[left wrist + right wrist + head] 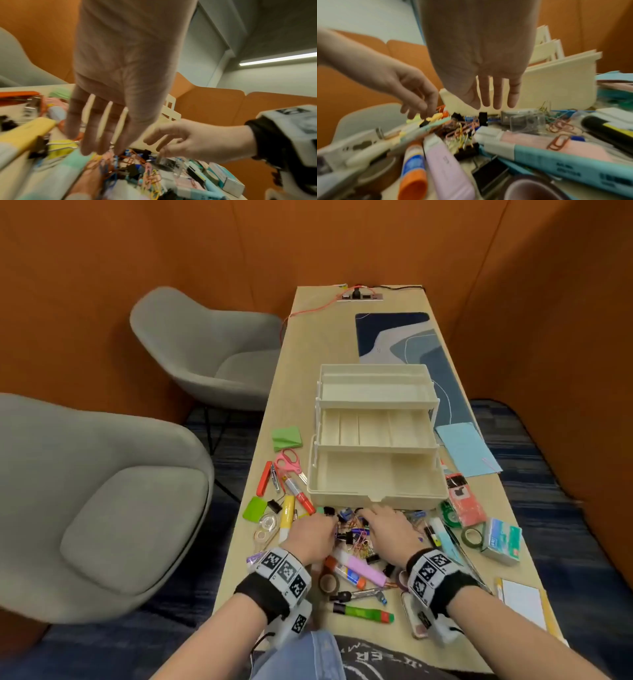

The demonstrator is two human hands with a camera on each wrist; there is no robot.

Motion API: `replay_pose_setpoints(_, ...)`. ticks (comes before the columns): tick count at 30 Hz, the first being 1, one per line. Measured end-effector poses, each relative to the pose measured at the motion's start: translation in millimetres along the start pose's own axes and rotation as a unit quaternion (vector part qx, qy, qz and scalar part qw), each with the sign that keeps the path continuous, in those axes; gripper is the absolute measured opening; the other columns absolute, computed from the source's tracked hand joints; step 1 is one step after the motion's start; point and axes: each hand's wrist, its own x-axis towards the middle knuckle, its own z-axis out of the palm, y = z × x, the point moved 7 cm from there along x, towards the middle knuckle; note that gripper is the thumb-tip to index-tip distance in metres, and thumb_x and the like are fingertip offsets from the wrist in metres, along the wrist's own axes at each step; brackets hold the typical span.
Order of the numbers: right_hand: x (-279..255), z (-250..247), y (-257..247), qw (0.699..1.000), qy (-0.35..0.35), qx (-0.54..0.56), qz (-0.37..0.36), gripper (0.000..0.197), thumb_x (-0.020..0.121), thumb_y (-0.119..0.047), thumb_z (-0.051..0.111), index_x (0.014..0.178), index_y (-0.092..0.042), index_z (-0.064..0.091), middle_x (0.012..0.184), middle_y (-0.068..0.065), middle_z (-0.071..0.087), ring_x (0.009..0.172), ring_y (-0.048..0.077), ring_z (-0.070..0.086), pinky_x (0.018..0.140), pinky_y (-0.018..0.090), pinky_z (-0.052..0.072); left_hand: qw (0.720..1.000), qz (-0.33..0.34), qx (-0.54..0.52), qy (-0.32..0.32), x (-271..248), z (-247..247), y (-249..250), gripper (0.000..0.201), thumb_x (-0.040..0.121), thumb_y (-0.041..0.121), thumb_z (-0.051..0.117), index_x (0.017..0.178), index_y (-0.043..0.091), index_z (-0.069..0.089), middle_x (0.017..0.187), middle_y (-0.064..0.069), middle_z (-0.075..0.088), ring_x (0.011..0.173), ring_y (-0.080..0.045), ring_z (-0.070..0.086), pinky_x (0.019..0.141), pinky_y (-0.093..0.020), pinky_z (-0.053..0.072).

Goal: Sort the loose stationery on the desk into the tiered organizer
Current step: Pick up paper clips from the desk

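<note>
The cream tiered organizer (376, 494) stands open in three steps at mid-desk, and its trays look bare. In front of it lies a tangle of coloured paper clips and black binder clips (352, 534). My left hand (329, 520) hovers over the tangle's left side, fingers straight in the left wrist view (102, 148). My right hand (366, 513) reaches over the right side near the organizer's front wall; its fingers (494, 105) hang straight above a black binder clip (482, 118). Neither hand holds anything that I can see. The wrist views are motion-blurred.
Scissors (289, 462), an orange stapler (263, 478), a yellow highlighter (287, 517) and clear tape rolls (267, 527) lie left. A pink highlighter (363, 568), glue stick (346, 573) and green marker (363, 613) lie near me. A staples box (503, 539) sits right. Grey chairs stand left.
</note>
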Motion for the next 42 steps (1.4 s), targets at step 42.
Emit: replay_pose_setpoints(42, -78, -11, 100, 0.501, 0.177, 0.804, 0.267, 0.023, 0.091, 0.01, 0.033, 0.089, -0.001, 0.054, 0.097, 0.022, 0.059, 0.09, 0.035, 0.063, 0.072, 0.035, 0.06, 0.993, 0.075, 0.069, 0.057, 47, 24, 40, 0.03, 0.087, -0.004, 0.054, 0.115, 0.005, 0.054, 0.116, -0.013, 0.05, 0.106, -0.03, 0.052, 0.085, -0.04, 0.048)
